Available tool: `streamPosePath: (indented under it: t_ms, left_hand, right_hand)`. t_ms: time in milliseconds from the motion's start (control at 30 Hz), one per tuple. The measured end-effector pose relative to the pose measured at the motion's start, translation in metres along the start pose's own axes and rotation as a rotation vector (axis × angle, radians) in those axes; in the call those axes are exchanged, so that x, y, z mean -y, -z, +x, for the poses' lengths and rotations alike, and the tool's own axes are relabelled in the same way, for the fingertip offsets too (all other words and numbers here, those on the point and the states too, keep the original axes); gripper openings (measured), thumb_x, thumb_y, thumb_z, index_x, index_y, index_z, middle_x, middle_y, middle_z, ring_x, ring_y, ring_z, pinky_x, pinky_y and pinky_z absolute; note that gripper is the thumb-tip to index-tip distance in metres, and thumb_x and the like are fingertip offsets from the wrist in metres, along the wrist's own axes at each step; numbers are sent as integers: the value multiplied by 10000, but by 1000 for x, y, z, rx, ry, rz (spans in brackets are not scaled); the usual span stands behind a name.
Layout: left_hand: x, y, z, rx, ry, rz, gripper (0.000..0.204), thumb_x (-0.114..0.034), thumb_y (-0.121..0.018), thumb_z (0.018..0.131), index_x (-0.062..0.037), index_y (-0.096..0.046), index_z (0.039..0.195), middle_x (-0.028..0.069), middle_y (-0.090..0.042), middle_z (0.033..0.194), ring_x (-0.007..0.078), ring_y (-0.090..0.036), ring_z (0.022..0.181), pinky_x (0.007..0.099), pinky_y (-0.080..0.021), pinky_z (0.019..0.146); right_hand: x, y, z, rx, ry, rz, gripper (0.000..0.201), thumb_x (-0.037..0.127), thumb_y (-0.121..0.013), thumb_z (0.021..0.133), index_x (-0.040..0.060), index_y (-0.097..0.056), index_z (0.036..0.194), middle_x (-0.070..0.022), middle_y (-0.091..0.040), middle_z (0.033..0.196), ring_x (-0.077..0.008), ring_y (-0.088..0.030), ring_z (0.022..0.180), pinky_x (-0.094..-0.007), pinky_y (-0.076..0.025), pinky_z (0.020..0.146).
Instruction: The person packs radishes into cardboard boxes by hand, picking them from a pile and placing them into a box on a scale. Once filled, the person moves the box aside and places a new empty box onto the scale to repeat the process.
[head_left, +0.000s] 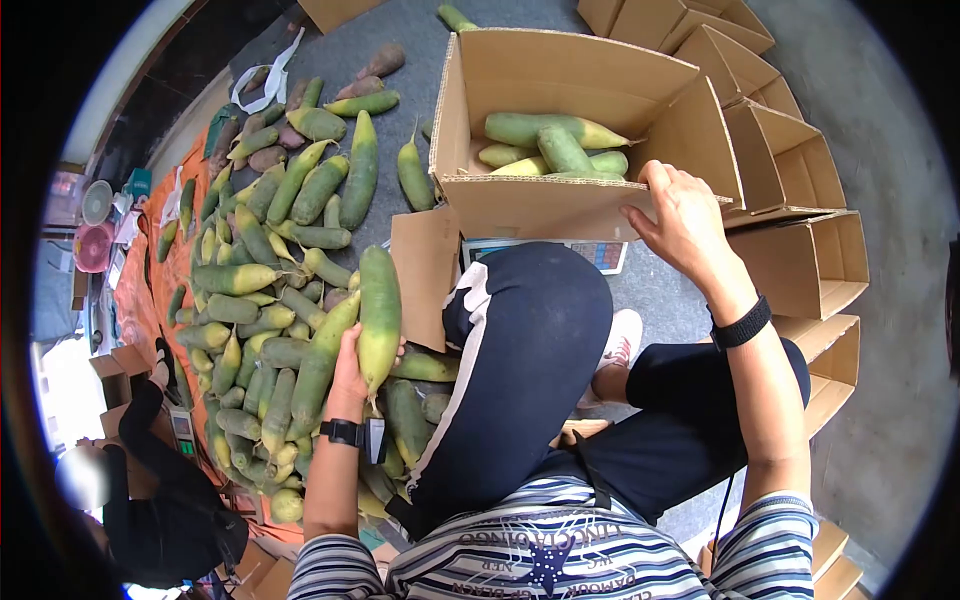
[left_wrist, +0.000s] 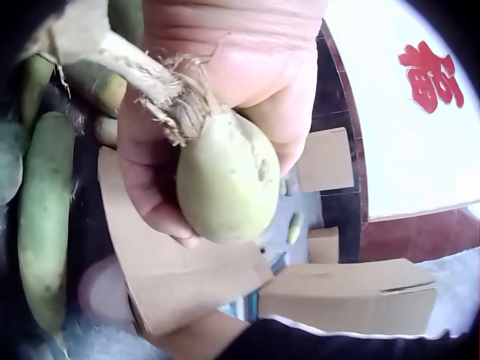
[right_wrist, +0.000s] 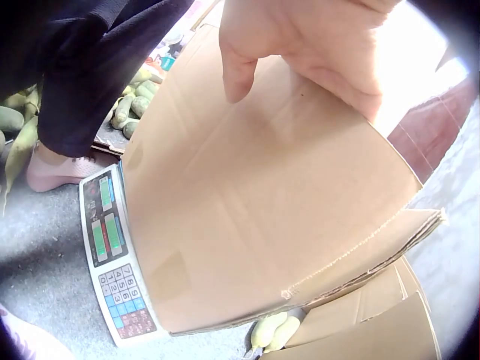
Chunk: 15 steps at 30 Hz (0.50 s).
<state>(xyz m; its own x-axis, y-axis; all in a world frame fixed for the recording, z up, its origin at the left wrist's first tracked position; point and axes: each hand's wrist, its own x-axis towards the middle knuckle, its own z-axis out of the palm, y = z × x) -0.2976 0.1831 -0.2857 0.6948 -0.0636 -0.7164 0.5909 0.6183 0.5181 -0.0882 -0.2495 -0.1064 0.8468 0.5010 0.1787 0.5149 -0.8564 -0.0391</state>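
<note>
My left hand (head_left: 350, 370) grips a green radish (head_left: 380, 300) with a pale, rooted end, held over the radish pile beside my knee. In the left wrist view the fingers curl round this radish (left_wrist: 229, 184), its stringy tail toward the camera. An open cardboard box (head_left: 540, 207) stands before me with several green radishes (head_left: 565, 150) inside. My right hand (head_left: 685, 215) holds the box's near rim, fingers over the edge and thumb on the outer wall. Under the box is a digital scale (right_wrist: 120, 262), its keypad and displays showing.
A large heap of green radishes (head_left: 235, 278) spreads at the left, with darker purplish roots (head_left: 385, 60) behind. Several open cardboard boxes (head_left: 795, 160) line the right side. Another person (head_left: 165, 490) is at the lower left, near an orange sheet (head_left: 140, 280). A box flap (head_left: 420, 280) juts toward my knee.
</note>
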Motion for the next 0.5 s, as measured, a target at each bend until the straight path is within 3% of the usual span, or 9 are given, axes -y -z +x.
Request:
streamPosePath:
  t_ms: [100, 233, 300, 500]
  left_hand:
    - [-18, -39, -30, 281, -101, -217, 618, -415, -490, 879, 72, -475, 1259, 308, -599, 1082, 376, -647, 872, 425, -564, 737]
    - [-43, -89, -47, 330, -150, -170, 628, -429, -503, 879, 72, -477, 1256, 302, -597, 1077, 372, -643, 850, 426, -564, 732]
    - [-50, -96, -43, 483, -137, -162, 727, -495, -511, 864, 68, -410, 1312, 265, -590, 1075, 333, -630, 837, 397, -565, 717]
    - [-52, -118, -41, 324, -245, 29, 664, -475, -568, 838, 71, -513, 1212, 246, -606, 1044, 325, -638, 841, 377, -559, 726]
  right_hand:
    - [0, -1, 1, 10, 0, -9, 382, 245, -719, 758, 7, -506, 967, -145, -604, 872, -300, -616, 860, -408, -470, 768]
    - [-1, -3, -2, -19, 3, -12, 390, 246, -725, 745, 10, -506, 964, -142, -603, 863, -299, -617, 853, -409, -469, 756]
    - [-1, -4, -4, -28, 8, -14, 391, 245, -728, 735, 13, -507, 960, -137, -603, 860, -293, -617, 847, -407, -468, 744]
    - [-2, -2, -5, -1, -11, 6, 374, 245, -716, 756, 21, -494, 957, -145, -601, 865, -307, -611, 861, -417, -466, 759]
